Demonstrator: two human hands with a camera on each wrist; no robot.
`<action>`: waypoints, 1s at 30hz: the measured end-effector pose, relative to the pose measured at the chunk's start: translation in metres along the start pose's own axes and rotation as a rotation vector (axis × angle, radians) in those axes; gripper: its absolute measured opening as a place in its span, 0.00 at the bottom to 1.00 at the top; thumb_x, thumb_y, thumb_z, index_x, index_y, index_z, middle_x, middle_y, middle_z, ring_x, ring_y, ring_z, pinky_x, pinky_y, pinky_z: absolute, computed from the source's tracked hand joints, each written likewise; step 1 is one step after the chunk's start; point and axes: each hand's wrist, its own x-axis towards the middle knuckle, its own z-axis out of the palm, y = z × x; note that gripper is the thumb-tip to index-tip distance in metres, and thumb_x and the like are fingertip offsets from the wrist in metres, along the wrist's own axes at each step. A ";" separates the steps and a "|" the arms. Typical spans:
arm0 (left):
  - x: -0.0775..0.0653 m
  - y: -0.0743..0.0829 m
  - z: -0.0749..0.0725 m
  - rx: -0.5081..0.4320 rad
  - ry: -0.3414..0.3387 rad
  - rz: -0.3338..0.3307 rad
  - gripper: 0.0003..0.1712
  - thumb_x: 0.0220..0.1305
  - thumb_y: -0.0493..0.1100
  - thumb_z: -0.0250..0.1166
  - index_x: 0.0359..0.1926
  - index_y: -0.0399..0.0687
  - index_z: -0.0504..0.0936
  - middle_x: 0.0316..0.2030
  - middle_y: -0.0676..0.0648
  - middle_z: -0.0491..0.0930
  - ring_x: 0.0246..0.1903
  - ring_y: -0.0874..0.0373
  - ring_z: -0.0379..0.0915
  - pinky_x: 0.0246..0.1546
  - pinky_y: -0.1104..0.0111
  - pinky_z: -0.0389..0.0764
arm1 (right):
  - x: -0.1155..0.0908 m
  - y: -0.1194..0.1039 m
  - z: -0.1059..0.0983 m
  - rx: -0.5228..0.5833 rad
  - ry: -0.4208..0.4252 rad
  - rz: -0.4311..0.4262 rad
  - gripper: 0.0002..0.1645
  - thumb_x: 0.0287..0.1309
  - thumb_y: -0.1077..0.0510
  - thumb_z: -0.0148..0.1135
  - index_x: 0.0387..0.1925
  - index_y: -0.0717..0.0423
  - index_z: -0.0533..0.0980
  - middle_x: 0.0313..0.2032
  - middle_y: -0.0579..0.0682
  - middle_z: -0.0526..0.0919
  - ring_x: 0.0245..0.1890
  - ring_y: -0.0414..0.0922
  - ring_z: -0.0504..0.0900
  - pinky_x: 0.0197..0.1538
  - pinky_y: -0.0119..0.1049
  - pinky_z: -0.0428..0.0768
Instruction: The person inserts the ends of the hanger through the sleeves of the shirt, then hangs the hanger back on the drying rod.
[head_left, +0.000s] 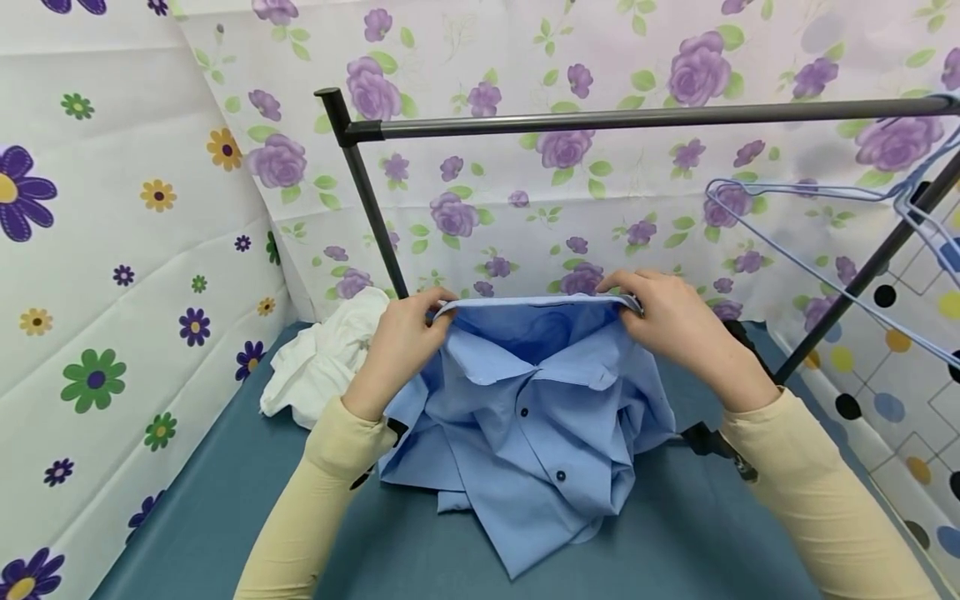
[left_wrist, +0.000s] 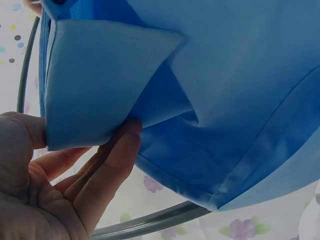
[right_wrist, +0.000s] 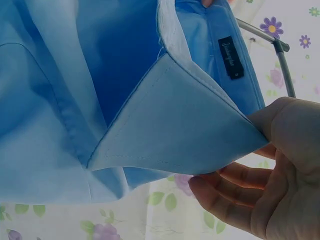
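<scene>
A light blue button-up shirt [head_left: 517, 417] hangs by its collar [head_left: 536, 302] between both hands, its lower part bunched on the blue-green table. My left hand [head_left: 408, 337] pinches the left end of the collar fold between thumb and fingers. At the other end, my right hand [head_left: 667, 321] grips the collar fold the same way. The collar points [right_wrist: 165, 120] droop forward over the front, and dark buttons run down the placket. A dark label [right_wrist: 231, 57] shows inside the neck in the right wrist view.
A crumpled white cloth [head_left: 326, 358] lies left of the shirt. Behind it stands a dark metal rack with a horizontal rail [head_left: 600, 121]. Blue hangers [head_left: 817, 192] hang from the rail at the right. Flower-printed sheets [head_left: 465, 75] enclose the table [head_left: 247, 508].
</scene>
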 end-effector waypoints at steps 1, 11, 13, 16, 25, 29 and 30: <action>0.000 -0.001 0.000 -0.003 0.000 0.005 0.10 0.71 0.39 0.62 0.49 0.45 0.87 0.40 0.39 0.86 0.18 0.55 0.71 0.22 0.62 0.70 | 0.000 0.000 0.000 0.001 -0.001 0.000 0.21 0.66 0.68 0.55 0.58 0.53 0.79 0.52 0.62 0.81 0.31 0.51 0.75 0.33 0.45 0.69; -0.008 0.001 0.001 -0.009 -0.045 0.096 0.24 0.73 0.52 0.62 0.21 0.49 0.67 0.13 0.54 0.57 0.12 0.59 0.52 0.19 0.66 0.60 | -0.003 -0.004 -0.001 0.091 -0.010 -0.032 0.13 0.70 0.53 0.62 0.52 0.53 0.80 0.29 0.52 0.82 0.25 0.45 0.77 0.28 0.42 0.74; -0.009 0.005 0.002 -0.021 -0.037 0.109 0.28 0.74 0.51 0.60 0.18 0.51 0.60 0.13 0.55 0.54 0.12 0.60 0.50 0.18 0.66 0.58 | -0.002 -0.006 0.000 0.088 0.012 -0.048 0.10 0.72 0.50 0.61 0.42 0.52 0.81 0.21 0.48 0.75 0.18 0.43 0.71 0.25 0.39 0.69; -0.009 0.011 0.003 -0.035 -0.021 0.126 0.29 0.75 0.47 0.59 0.16 0.52 0.57 0.12 0.55 0.52 0.12 0.60 0.50 0.18 0.67 0.58 | -0.001 -0.009 0.003 0.075 0.066 -0.079 0.16 0.73 0.49 0.58 0.29 0.50 0.76 0.15 0.44 0.63 0.14 0.41 0.63 0.23 0.37 0.63; -0.010 0.019 0.010 -0.027 0.047 0.155 0.30 0.74 0.42 0.60 0.15 0.53 0.55 0.12 0.57 0.49 0.12 0.62 0.44 0.17 0.68 0.55 | 0.002 -0.013 0.011 0.078 0.118 -0.068 0.18 0.72 0.51 0.59 0.24 0.51 0.75 0.14 0.44 0.62 0.13 0.41 0.63 0.22 0.37 0.63; -0.009 0.018 0.012 -0.012 0.090 0.170 0.30 0.73 0.41 0.59 0.14 0.52 0.56 0.11 0.56 0.50 0.11 0.63 0.45 0.16 0.68 0.54 | 0.003 -0.014 0.013 0.070 0.120 -0.083 0.17 0.72 0.52 0.60 0.25 0.51 0.75 0.13 0.44 0.62 0.13 0.41 0.63 0.22 0.37 0.64; -0.009 0.018 0.013 -0.013 0.098 0.168 0.30 0.73 0.41 0.59 0.14 0.52 0.57 0.11 0.56 0.51 0.11 0.63 0.45 0.15 0.68 0.55 | 0.002 -0.014 0.014 0.069 0.117 -0.084 0.17 0.72 0.51 0.60 0.25 0.51 0.75 0.13 0.44 0.63 0.13 0.41 0.63 0.22 0.37 0.64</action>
